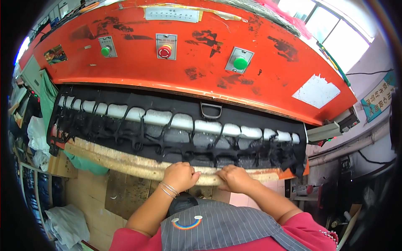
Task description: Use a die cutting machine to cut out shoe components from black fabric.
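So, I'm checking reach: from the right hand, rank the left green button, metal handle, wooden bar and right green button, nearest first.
From the right hand, head view:
1. Wooden bar, touching it
2. Metal handle, ahead, near centre
3. Right green button, higher on the orange panel
4. Left green button, panel's left part

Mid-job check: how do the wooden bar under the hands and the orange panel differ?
Colour: the wooden bar is pale yellowish; the orange panel is marked with dark smudges.
Place: the bar lies nearer, under the left hand and right hand; the panel stands beyond the black sheet.
Fittings: the panel carries a red button and two green buttons; the bar shows none.
Shared: both stretch wide from side to side and look worn.
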{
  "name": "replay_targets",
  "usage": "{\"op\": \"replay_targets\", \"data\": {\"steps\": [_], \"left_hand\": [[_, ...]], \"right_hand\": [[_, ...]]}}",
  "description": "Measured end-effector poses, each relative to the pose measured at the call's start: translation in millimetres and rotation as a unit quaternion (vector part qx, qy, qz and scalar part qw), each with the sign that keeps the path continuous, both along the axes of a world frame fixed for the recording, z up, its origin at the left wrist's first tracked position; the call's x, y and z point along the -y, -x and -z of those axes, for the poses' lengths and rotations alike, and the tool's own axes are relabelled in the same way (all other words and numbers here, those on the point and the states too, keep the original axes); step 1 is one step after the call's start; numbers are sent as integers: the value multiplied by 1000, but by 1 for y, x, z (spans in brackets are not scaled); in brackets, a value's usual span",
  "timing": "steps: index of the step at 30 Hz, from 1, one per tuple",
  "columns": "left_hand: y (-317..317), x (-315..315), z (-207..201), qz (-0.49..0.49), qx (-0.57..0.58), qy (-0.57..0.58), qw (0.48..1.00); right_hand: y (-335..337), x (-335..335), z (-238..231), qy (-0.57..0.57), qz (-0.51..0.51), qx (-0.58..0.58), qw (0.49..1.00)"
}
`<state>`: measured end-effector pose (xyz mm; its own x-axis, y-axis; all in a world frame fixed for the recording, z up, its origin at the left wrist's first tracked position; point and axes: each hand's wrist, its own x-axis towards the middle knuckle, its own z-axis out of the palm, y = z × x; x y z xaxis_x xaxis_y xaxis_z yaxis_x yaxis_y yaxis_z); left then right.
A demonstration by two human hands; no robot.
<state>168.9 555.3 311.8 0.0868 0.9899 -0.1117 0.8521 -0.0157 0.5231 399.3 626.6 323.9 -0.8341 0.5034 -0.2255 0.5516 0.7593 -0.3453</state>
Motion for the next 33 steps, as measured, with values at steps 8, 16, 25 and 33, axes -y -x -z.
{"op": "replay_targets", "data": {"steps": [8,16,25,33], "left_hand": [[-40,-70,-5,-76,39,-286,954],[-41,-96,-12,-83,128,-342,927],[-55,-89,27,-199,264,-171,928],[-76,-77,35,-60,28,-216,974]], "right_hand": [[77,-147,-48,-264,-196,-113,938],[134,-218,-21,-136,-417,-84,895],[12,-204,-39,-190,-38,-9,981],[-46,-117,13,50,343,-127,929]]}}
